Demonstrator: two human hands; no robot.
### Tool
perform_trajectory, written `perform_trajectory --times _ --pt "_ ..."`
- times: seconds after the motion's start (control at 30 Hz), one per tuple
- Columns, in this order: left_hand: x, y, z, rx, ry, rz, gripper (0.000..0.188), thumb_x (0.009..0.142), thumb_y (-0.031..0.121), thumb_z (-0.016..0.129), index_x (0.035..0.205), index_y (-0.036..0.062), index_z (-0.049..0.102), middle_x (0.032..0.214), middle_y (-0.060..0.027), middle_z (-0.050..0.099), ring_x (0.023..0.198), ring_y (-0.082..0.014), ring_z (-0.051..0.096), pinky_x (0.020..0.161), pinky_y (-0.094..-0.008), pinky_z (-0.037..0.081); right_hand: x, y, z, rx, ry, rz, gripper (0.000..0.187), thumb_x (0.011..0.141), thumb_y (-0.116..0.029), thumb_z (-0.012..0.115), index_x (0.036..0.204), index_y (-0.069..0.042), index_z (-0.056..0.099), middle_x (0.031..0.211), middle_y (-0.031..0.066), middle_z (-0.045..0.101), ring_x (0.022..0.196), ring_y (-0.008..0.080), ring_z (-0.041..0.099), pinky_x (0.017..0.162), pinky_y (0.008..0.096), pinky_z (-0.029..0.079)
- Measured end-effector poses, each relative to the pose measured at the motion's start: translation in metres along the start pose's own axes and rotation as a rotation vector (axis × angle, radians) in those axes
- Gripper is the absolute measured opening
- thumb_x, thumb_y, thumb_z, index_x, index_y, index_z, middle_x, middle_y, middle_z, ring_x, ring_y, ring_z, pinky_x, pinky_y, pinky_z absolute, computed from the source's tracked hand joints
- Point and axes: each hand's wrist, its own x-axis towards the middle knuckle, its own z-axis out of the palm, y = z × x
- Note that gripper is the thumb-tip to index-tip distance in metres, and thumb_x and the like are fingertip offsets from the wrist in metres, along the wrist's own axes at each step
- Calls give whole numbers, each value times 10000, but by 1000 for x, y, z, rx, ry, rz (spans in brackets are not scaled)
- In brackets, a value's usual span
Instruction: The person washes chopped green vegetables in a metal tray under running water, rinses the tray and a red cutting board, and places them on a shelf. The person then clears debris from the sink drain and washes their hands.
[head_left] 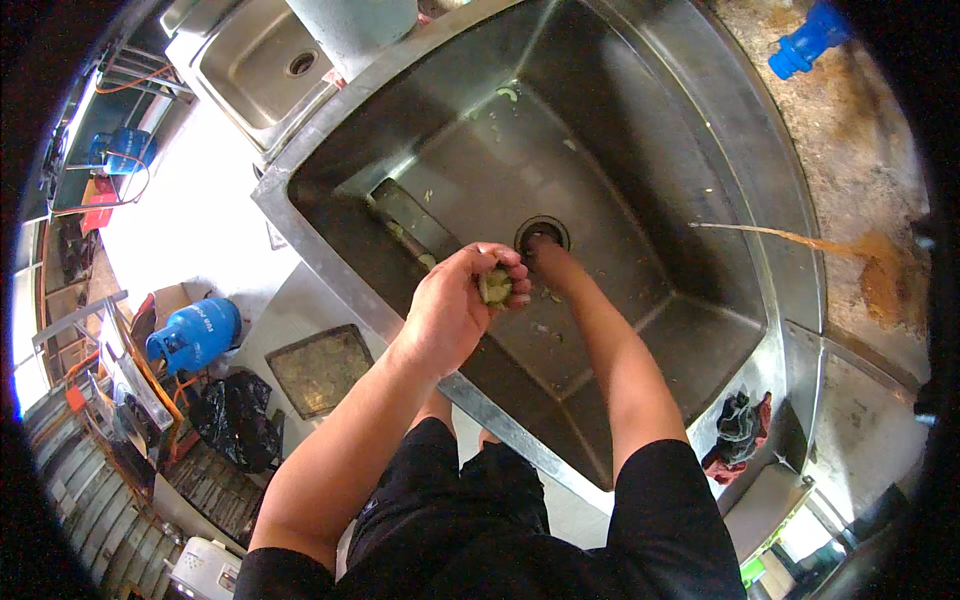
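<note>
A deep steel sink [480,170] spreads out in front of me. My left hand [452,297] is curled around a clump of pale green food scraps [495,287] above the sink's near part. My right hand [552,262] reaches down to the round drain [560,222] in the sink's bottom; its fingers go into the dark opening and are hidden. A few small pale scraps [507,94] lie scattered over the sink's bottom and far corner.
At the upper left stand a smaller steel sink [255,75] and a grey bucket [360,35]. Blue gas cylinders [205,333], a black plastic bag [238,420] and a dirty mat [318,370] are on the left. A blue plastic fitting [808,42] lies upper right, dark rags [738,435] lower right.
</note>
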Motion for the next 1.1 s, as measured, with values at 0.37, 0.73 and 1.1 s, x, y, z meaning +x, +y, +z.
perform_trajectory --times 0.37,0.73,1.1 --pt "11 -7 -6 29 268 39 242 963 156 470 1054 -30 595 998 -131 629 931 -249 621 806 -385 531 -78 -82 -93 501 372 149 375 869 -160 644 1215 -26 594 1155 190 654 980 295 669 864 386 516" --pt "6 -1 -4 -110 59 33 305 994 228 383 992 -2 584 952 -122 614 892 -253 607 807 -373 520 -95 -65 -57 31 165 277 293 871 -135 617 1147 -36 615 1011 202 669 973 421 628 828 486 508" --pt "5 -4 -1 -32 90 -22 304 991 229 392 983 1 594 929 -115 623 850 -248 611 780 -371 507 -70 5 -3 61 262 34 240 790 -68 666 1021 -30 609 927 191 643 920 396 620 791 472 497"
